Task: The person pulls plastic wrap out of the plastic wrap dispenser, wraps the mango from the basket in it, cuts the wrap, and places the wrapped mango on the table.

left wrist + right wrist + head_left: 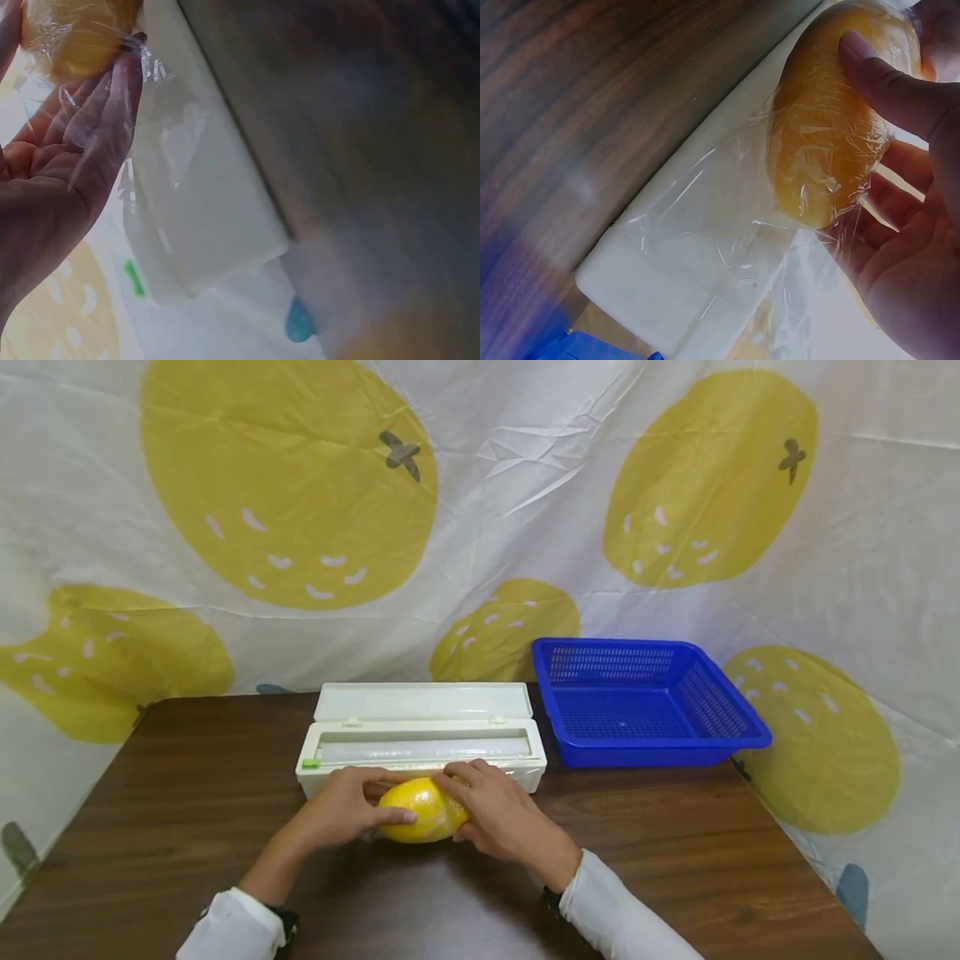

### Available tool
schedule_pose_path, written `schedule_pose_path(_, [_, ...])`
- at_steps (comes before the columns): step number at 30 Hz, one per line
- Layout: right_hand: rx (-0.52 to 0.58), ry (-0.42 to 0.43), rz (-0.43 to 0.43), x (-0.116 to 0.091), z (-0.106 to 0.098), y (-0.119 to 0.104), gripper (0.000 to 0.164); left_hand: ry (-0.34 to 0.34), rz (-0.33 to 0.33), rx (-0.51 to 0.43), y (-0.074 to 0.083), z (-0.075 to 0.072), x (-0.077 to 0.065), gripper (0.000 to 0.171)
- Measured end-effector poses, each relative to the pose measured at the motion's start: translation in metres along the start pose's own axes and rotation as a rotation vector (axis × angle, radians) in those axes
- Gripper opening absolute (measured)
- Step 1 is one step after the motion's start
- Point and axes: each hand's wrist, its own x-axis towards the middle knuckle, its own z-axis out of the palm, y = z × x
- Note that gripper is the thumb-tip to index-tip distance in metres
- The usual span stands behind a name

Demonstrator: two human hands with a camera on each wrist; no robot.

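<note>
Fruit point(423, 822), yellow, in film point(810, 180): sat at lower centre of the head frame, long axis roughly left to right, between left grip point(341, 808) and right grip point(495, 810), both holding it, neither nearer; dispenser point(422, 730) just behind.

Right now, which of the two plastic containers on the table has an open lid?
The long white plastic box: its hinged white lid is folded back, whereas the rectangular blue plastic basket shows none.
</note>
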Motion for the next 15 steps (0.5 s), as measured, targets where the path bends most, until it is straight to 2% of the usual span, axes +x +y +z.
schedule_pose_path(4, [-0.005,-0.002,0.002,0.0,-0.001,-0.001,0.082,0.032,0.019,0.127,0.011,-0.002,-0.003,0.058])
schedule_pose_path(8, [-0.004,0.003,0.001,0.0,-0.002,-0.001,0.082,0.09,0.086,0.35,0.027,-0.002,-0.007,0.051])
schedule_pose_path(12, [0.007,0.006,-0.003,0.0,-0.001,-0.002,0.081,0.169,0.211,0.552,0.041,0.002,-0.014,0.047])
schedule_pose_path(15, [0.029,0.005,0.0,0.0,-0.002,-0.002,0.082,0.186,0.297,0.655,0.048,0.007,-0.018,0.053])
